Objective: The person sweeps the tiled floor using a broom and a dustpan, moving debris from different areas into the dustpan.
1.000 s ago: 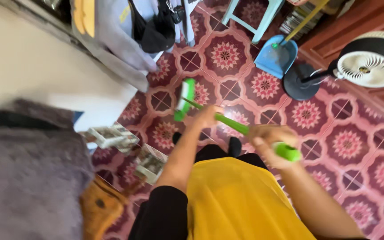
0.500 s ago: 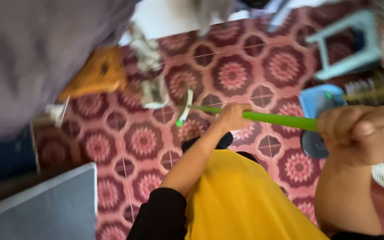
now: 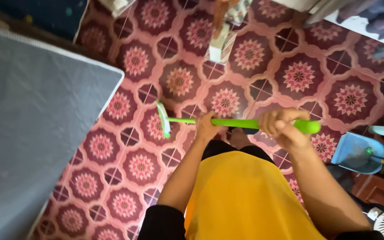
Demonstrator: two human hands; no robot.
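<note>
Head view – both hands point(image 3: 245, 126) gripping green broom point(image 3: 227, 122), white carton point(image 3: 221, 46) beyond

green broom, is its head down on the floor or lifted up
Down, as far as this view shows: the green broom slants from both hands to its head, which lies against the patterned floor tiles beside the grey mattress.

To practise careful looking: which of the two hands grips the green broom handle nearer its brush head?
The left hand, midway along the green broom handle; the right hand grips near the far end.
</note>
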